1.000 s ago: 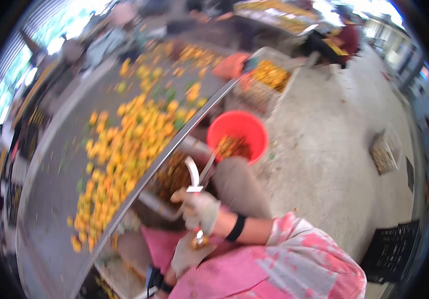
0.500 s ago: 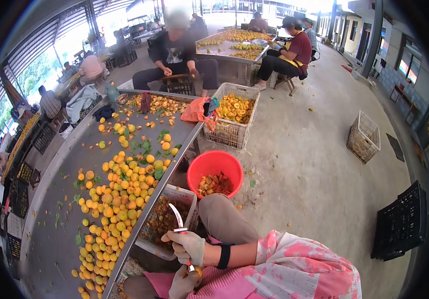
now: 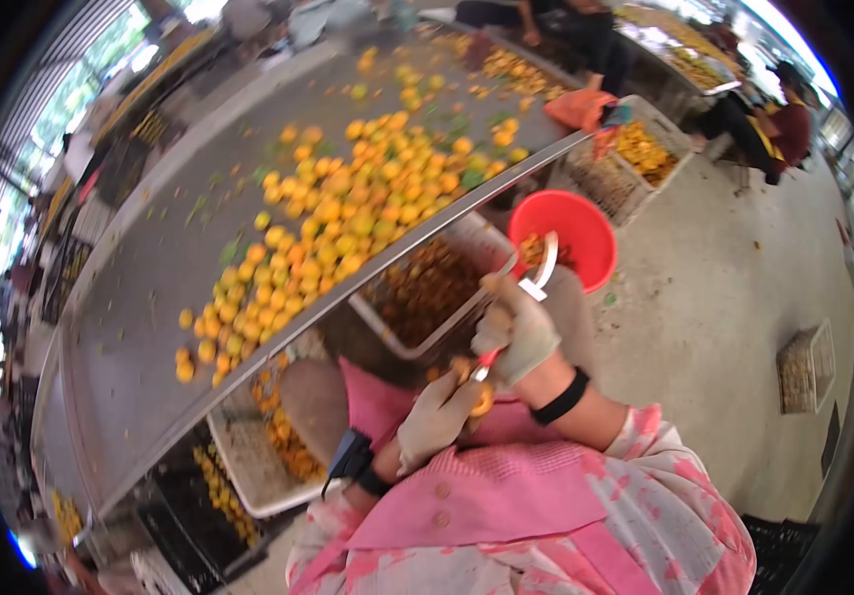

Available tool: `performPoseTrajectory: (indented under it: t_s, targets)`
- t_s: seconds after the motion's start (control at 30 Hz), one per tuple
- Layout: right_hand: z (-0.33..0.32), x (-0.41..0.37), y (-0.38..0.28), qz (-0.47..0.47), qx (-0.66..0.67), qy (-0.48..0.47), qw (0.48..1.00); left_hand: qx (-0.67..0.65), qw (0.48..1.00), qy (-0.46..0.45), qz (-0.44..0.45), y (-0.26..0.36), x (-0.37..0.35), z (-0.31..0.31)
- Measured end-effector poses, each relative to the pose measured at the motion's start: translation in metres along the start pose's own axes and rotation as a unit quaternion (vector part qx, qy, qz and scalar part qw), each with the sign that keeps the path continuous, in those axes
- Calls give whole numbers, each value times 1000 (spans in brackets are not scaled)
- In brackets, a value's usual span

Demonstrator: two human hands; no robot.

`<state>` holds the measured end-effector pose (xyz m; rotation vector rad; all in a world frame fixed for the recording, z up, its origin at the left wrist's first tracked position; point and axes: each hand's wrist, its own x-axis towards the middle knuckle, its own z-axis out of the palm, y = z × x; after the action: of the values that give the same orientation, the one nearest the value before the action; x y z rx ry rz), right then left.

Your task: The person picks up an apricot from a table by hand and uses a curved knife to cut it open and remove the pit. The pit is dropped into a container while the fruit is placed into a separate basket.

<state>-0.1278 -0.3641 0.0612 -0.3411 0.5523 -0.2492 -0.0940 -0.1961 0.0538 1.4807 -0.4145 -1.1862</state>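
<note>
My right hand (image 3: 518, 332), in a pale glove, is closed around a knife with a curved blade (image 3: 548, 260) that points up and away from me. The tool's red end (image 3: 488, 357) comes out below the fist, with a metal tip beside the fruit. In my gloved left hand (image 3: 435, 416) is an orange apricot (image 3: 484, 401), held low in front of my pink apron (image 3: 487, 496). The fingers partly hide the fruit, and blur keeps me from telling whether it is cut. Both hands are close together over my lap.
A metal table (image 3: 179, 327) carries a heap of apricots (image 3: 348, 213). Below its edge are a white crate (image 3: 417, 349) of dark scraps and another white crate (image 3: 239, 466) with orange pieces. A red bucket (image 3: 594, 233) stands by my knee. Other people sit farther back.
My view has tilted down and swung left, bringing both hands and the near crates into sight. The right hand still holds the knife; the left hand with the fruit now shows more fully.
</note>
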Motion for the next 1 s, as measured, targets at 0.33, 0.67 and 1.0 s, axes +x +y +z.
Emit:
performPoseTrajectory:
  t_s: [0.33, 0.67, 1.0]
  targets:
    - [-58, 0, -74, -105, 31, -68, 992, -48, 987, 151, 26, 4, 59, -69]
    - [-150, -20, -136, -140, 10, -82, 987, 120, 978, 64, -156, -156, 164, -113]
    - [-173, 1, -148, -50, 127, -220, 966, 489, 819, -156, -257, -271, 216, -46]
